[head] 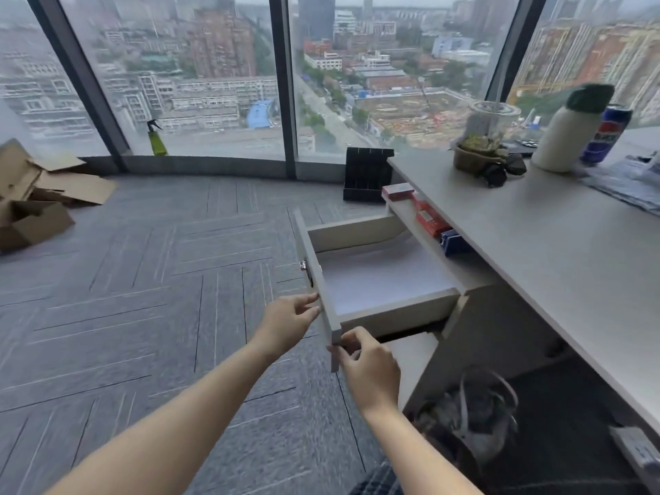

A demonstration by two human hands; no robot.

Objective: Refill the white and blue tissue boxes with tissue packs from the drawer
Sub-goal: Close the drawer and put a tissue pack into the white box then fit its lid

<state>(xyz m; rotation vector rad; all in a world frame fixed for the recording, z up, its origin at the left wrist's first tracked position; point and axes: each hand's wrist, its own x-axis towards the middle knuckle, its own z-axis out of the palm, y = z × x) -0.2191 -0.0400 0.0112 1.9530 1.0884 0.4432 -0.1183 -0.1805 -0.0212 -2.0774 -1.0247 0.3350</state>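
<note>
A light-wood drawer (pixel 360 232) is pulled out from under the desk, and its visible white floor holds nothing I can see. My left hand (pixel 287 321) touches the outer face of the drawer front (pixel 316 276) with fingers spread. My right hand (pixel 369 366) pinches the near lower corner of that front panel between thumb and fingers. Red packs (pixel 428 217) and a blue box (pixel 451 242) sit on the shelf just under the desktop. No tissue boxes are in view.
The grey desk (pixel 535 244) carries a potted plant (pixel 480 151), a white bottle (pixel 568 130), a blue soda can (pixel 607 135) and papers. A dark bag (pixel 475 416) lies under the desk. Cardboard boxes (pixel 32 198) lie far left; a black rack (pixel 368 175) stands by the window.
</note>
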